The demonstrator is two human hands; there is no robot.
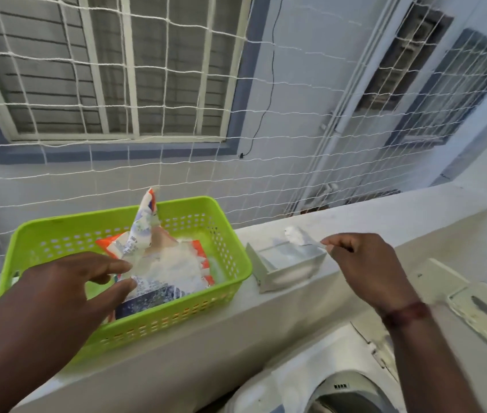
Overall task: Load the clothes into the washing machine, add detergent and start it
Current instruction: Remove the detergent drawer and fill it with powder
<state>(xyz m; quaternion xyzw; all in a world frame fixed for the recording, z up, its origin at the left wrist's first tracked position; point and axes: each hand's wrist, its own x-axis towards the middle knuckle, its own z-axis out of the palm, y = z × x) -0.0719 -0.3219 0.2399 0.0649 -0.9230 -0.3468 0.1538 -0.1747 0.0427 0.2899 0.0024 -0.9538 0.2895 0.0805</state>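
Note:
A torn detergent packet (158,257) with white powder spilling from it lies in a lime green basket (230,281) on a white ledge. My left hand (66,290) reaches into the basket with fingers spread, its fingertips touching the packet. My right hand (364,263) pinches the handle of a small clear spoon (298,236) heaped with white powder. The spoon hovers over a white detergent tray (286,263) that stands on the ledge right of the basket. The washing machine's open drum (343,394) shows at the bottom, below the ledge.
A white net (266,174) closes off the space beyond the ledge (385,222), with a neighbouring building's windows behind it. The machine's raised lid (480,308) stands at the right, close under my right forearm.

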